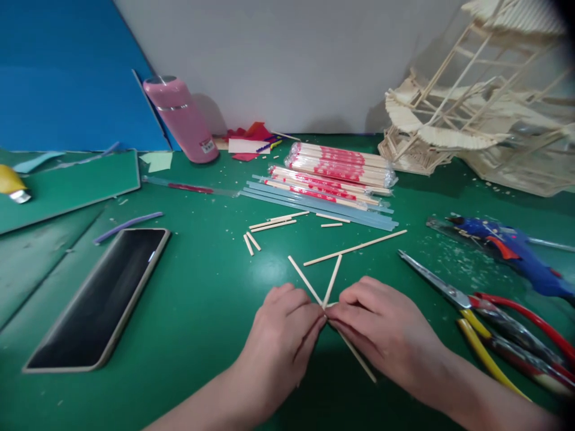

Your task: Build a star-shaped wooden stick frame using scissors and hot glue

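Observation:
My left hand [283,335] and my right hand [381,326] meet fingertip to fingertip at the front middle of the green mat. Between them they pinch two thin wooden sticks [332,280] that cross at the fingertips. One stick runs up to the left and down to the right under my right hand; the other leans up to the right. A longer loose stick [354,248] lies just behind them.
Several short cut sticks [269,225] lie behind the hands, then wrapped chopstick bundles [336,170]. Scissors [471,305] and a blue glue gun [512,251] are at the right, a phone [99,296] at the left, a pink bottle [182,120] and a stick model [476,102] at the back.

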{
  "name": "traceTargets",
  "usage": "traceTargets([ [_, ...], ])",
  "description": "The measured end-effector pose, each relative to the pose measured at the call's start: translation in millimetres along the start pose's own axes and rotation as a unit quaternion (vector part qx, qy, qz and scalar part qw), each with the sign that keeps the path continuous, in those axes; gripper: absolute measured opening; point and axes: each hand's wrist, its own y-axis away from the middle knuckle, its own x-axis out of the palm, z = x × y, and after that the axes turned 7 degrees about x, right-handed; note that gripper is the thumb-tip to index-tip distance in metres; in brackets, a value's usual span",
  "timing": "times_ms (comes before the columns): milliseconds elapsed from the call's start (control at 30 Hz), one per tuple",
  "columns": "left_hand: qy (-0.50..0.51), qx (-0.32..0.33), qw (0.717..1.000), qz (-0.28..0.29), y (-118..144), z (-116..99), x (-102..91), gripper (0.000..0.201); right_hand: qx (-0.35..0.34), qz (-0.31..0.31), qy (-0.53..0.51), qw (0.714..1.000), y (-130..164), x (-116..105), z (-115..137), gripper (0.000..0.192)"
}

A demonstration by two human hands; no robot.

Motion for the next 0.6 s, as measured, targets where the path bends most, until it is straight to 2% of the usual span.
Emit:
traceTargets([
  [233, -0.001, -0.017, 1.0, 0.015, -0.9, -3.1, -0.4, 0.019, -0.002, 0.024, -0.008, 1.0, -0.9, 2.4, -2.1, 0.017],
  [400, -0.044, -0.039, 0.998, 0.0, 4.1, -7.4, -3.4, 0.02, 0.01, 0.016, -0.007, 1.0, -3.5, -0.2, -4.1, 0.02],
  [600, -0.08, -0.04, 0.996, 0.028, 8.1, -8.7, -1.0, 0.019, 0.015, 0.049, -0.018, 0.999, -2.3, -1.6, -3.7, 0.02],
])
